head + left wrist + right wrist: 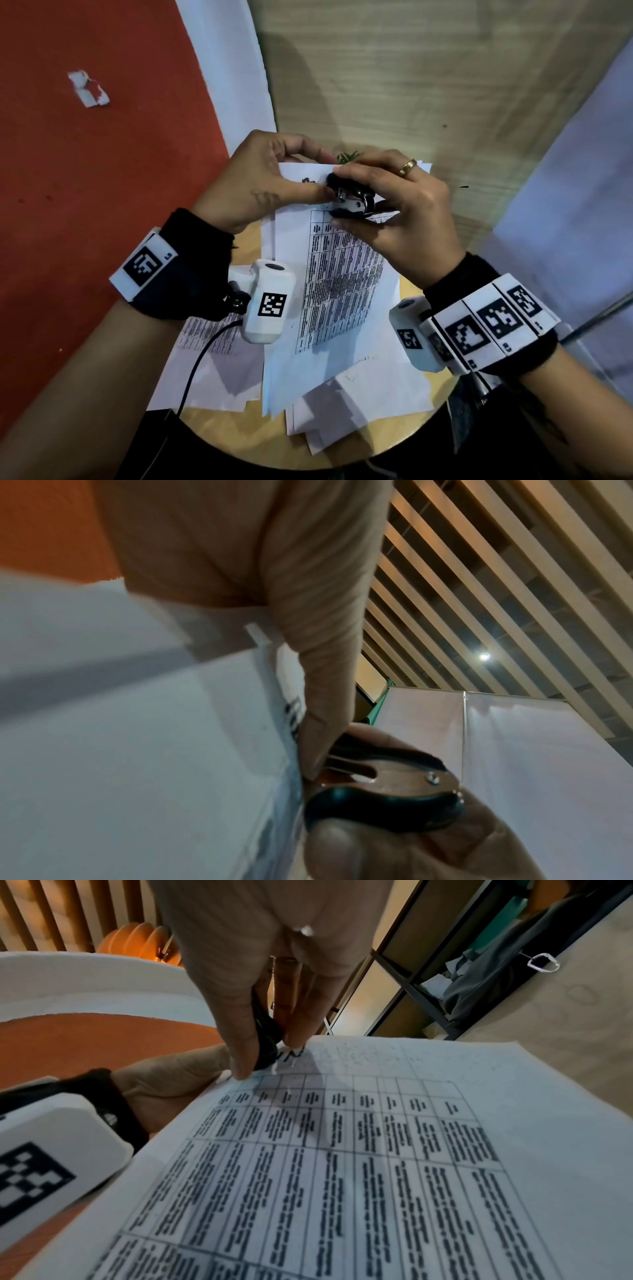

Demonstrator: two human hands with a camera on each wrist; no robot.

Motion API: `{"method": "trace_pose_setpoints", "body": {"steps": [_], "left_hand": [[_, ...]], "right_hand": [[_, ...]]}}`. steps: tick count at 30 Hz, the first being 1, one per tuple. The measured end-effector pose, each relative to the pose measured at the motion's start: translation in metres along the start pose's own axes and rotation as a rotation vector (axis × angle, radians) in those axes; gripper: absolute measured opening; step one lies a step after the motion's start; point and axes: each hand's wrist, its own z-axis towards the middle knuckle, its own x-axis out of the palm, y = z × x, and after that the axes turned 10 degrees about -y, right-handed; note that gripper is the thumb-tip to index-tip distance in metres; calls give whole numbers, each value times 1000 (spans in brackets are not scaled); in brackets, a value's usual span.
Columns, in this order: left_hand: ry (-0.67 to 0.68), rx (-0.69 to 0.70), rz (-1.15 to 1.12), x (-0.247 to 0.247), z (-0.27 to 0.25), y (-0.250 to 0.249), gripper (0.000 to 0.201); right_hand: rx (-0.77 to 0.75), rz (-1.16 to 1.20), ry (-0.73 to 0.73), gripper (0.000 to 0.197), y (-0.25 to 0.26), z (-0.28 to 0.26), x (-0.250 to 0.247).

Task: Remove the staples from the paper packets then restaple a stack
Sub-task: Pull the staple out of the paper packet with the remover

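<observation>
Right hand (404, 219): fingers curled, staple remover (352, 202) pinched at the packet's top corner.
Left hand (260, 185): paper packet (339, 291) gripped (thumb on top).

Both forearms reach forward and the hands meet thumb side to thumb side, each wrist wrapped in a dark band carrying a white camera block. The left hand (255, 181) pinches the paper packet (339, 274) at its top corner, thumb stretched toward the other hand, fingers curled behind the sheet. The right hand (399, 209) (a ring on one finger) squeezes the staple remover (352, 202) between thumb and fingertips, just beside the left thumb.
</observation>
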Motion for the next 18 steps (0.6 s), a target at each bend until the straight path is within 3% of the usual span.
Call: {"method": "trace_pose_setpoints", "body": {"steps": [5, 18], "left_hand": [[-14, 19, -1, 2, 0, 2, 29], [80, -172, -197, -1, 1, 15, 30]], "right_hand": [[-36, -49, 25, 36, -3, 0, 1], [17, -8, 2, 25, -8, 2, 5]]}}
